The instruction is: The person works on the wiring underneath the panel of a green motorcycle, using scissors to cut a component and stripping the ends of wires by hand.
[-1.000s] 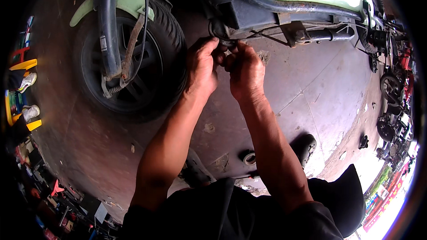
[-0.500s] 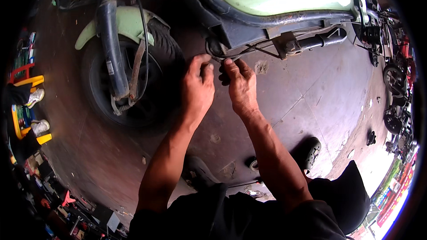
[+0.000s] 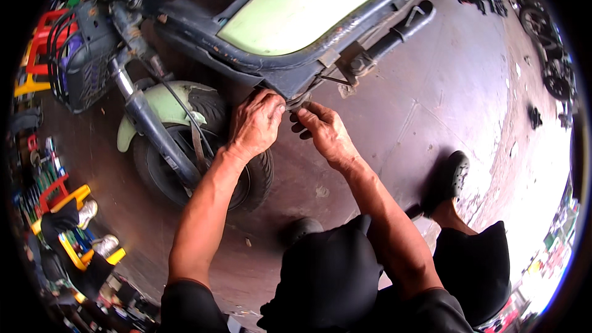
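A light green electric bike (image 3: 283,28) with dark side trim stands in front of me. Just behind its front wheel (image 3: 250,182), both my hands reach the lower front corner of the black underbody panel (image 3: 285,81). My right hand (image 3: 324,131) pinches a dark cable (image 3: 298,103) between thumb and forefinger, its other fingers curled below. Close beside it, my left hand (image 3: 254,122) is closed against the panel's lower edge, fingers bent; what lies in its fingertips is hidden. The green front fender (image 3: 161,108) is left of my left hand.
A black front basket (image 3: 89,61) and fork tube (image 3: 157,129) stand at left. A dark tube (image 3: 394,34) runs under the bike's side. At far left a person's shoes (image 3: 106,245) rest by a yellow stool (image 3: 74,253). Parked bikes (image 3: 542,37) line the right edge.
My view has shifted, so the bike appears turned and lower, with its basket showing more. My left hand has moved from beside the cable up against the panel's edge. My right hand still pinches the cable.
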Available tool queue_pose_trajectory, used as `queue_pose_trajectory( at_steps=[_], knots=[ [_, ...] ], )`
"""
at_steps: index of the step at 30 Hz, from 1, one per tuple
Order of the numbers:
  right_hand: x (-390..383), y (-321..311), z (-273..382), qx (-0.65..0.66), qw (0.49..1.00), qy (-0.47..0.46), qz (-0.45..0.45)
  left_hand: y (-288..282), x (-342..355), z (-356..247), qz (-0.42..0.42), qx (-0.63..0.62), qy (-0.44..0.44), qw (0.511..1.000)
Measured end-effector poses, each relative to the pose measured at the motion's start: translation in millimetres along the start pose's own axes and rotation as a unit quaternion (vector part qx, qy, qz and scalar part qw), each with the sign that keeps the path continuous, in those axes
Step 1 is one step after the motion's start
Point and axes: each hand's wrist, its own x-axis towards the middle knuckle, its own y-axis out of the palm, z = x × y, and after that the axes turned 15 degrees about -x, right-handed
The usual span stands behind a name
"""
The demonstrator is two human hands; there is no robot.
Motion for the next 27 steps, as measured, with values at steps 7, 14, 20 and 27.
queue_pose_trajectory(
  at_steps=[7, 14, 20, 27],
  knots=[
    [-122, -41, -125, -0.029, 0.928, 0.172, -0.329, 20, -20, 2, 0.044, 0.088, 0.002, 0.995],
    [-242, -55, -216, -0.215, 0.537, 0.567, -0.587, 32, -6, 6, 0.044, 0.103, 0.023, 0.993],
    [-183, -50, -189, -0.26, 0.773, 0.22, -0.535, 19, -11, 8, 0.068, 0.137, -0.026, 0.988],
    [-112, -33, -79, -0.036, 0.974, 0.071, -0.213, -15, 5, -4, 0.175, -0.001, -0.286, 0.942]
  ],
)
